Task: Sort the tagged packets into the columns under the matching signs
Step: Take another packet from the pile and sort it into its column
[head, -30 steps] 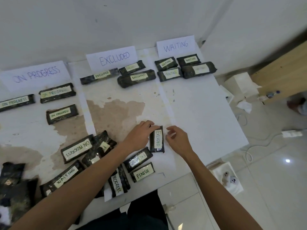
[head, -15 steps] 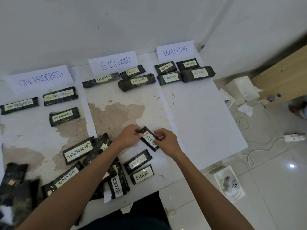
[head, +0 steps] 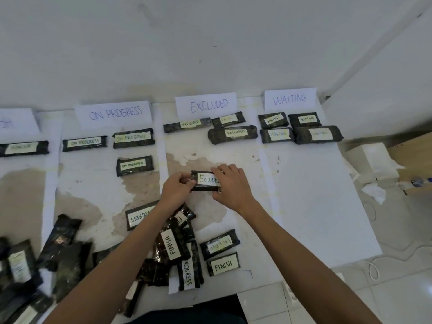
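Observation:
A dark packet tagged EXCLUDED lies crosswise in the middle column, held at both ends. My left hand pinches its left end and my right hand grips its right end. Above it stands the EXCLUDED sign with three tagged packets under it. The ON PROGRESS sign heads three packets, and the WAITING sign heads several. One FINISH packet lies at the far left. A loose heap of unsorted packets sits near the table's front edge under my left forearm.
More dark packets are piled at the front left. The table's right edge drops to a tiled floor with white boxes, crumpled paper and a white cable. A wooden cabinet stands at the right.
Both hands lifted the EXCLUDED packet from the front of the table, turned it from upright to crosswise and carried it farther up the middle column. The view shifted left.

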